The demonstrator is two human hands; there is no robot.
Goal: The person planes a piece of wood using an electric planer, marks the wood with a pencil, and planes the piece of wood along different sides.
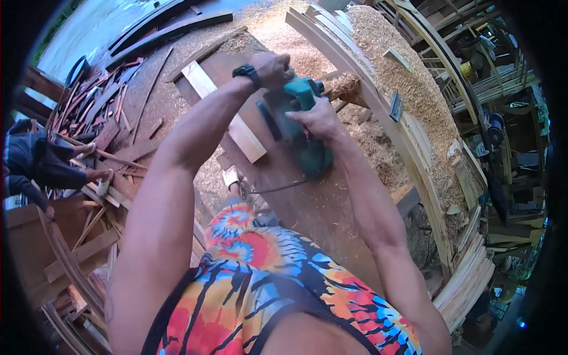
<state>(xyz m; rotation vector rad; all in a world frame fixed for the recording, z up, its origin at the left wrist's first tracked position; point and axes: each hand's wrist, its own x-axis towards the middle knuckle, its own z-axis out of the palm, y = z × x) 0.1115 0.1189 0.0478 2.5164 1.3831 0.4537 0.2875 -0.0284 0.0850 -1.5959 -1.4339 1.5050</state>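
A green electric planer [315, 158] is in front of me, over a brown work surface [296, 207]. My left hand [273, 70], with a dark watch on the wrist, is closed at the planer's far end; its fingertips are partly hidden. Around the planer's handle my right hand [322, 121] is wrapped. Shavings [343, 89] stream out to the right of the tool. Just left of the planer lies a pale wooden strip [245, 139], running away from me. A dark cord [278, 188] curves near the planer's close end.
Heaped shavings [378, 44] spread behind and right of a long curved timber [408, 154]. A black-handled tool [396, 106] lies on that timber. Scrap wood [97, 106] is scattered at left, where another person [44, 157] is. Stacked planks [467, 284] stand at lower right.
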